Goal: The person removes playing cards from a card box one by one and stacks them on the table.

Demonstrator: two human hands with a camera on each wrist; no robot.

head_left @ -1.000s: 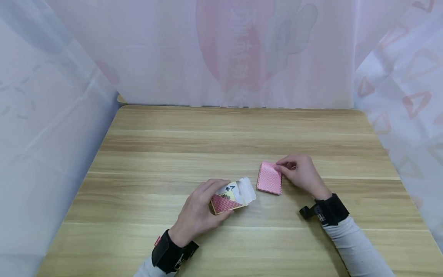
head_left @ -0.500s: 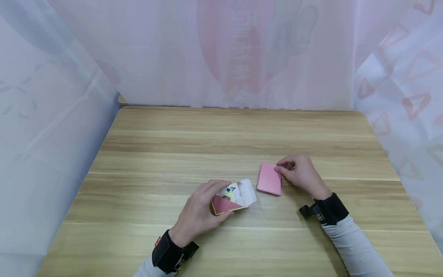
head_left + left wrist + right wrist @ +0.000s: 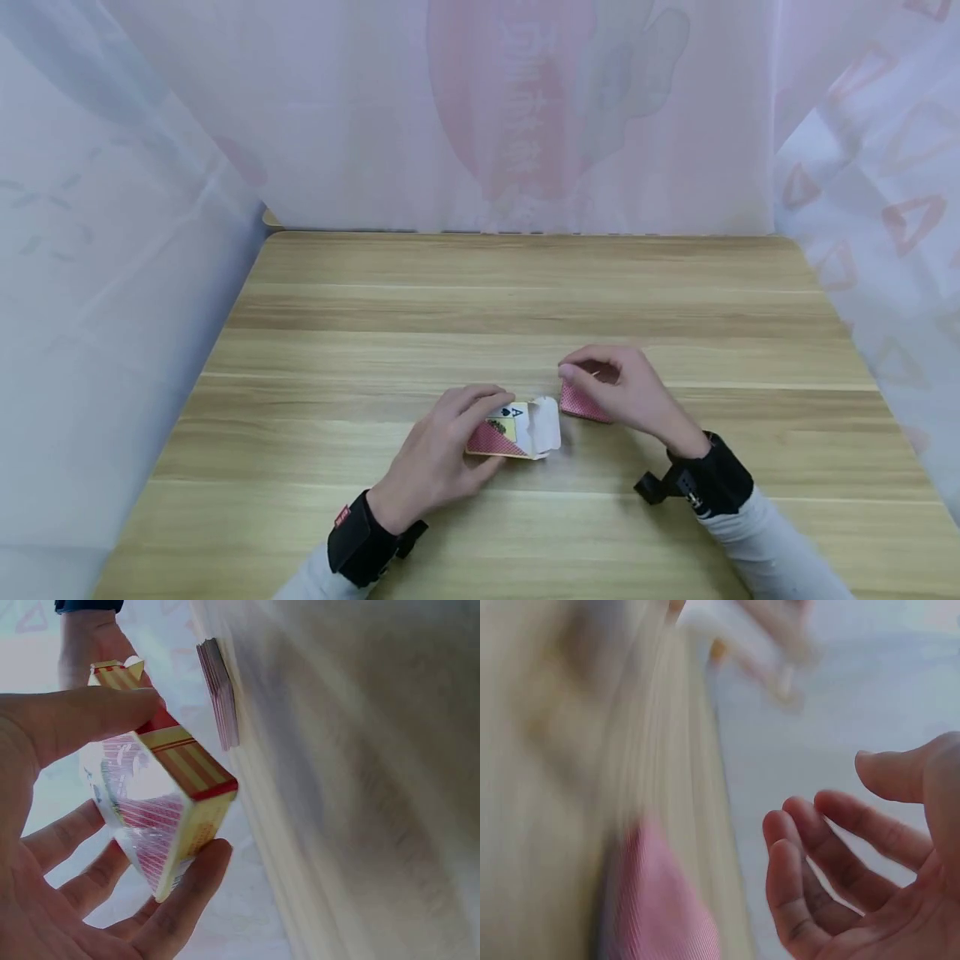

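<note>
From my head camera, I judge the work in hand to be getting the loose cards back into their box. My left hand [image 3: 438, 454] grips the card box [image 3: 504, 433], fingers over its top and thumb underneath, with the white flap [image 3: 546, 425] open toward the right and an ace showing at the mouth. The stack of cards [image 3: 583, 405] lies flat on the table [image 3: 480, 300], just right of the box and apart from it. My right hand [image 3: 626, 392] arches over that stack with fingers bent, the tips near the far edge of the cards; whether they touch, I cannot tell from here. The next move, as I judge it, calls for a square pinch on the stack's long edges so no card slides off, then lining it up with the open mouth.

At my left wrist, the box [image 3: 161, 791] sits clamped between my thumb [image 3: 90, 712] and fingers [image 3: 187, 889], tilted, close to the table. The stack [image 3: 220, 694] lies beyond the box on the tabletop.

At my right wrist, the view is blurred. My fingers [image 3: 817, 862] are loosely curled with nothing between them, and the pink stack [image 3: 664, 907] lies beside them, not gripped.
</note>
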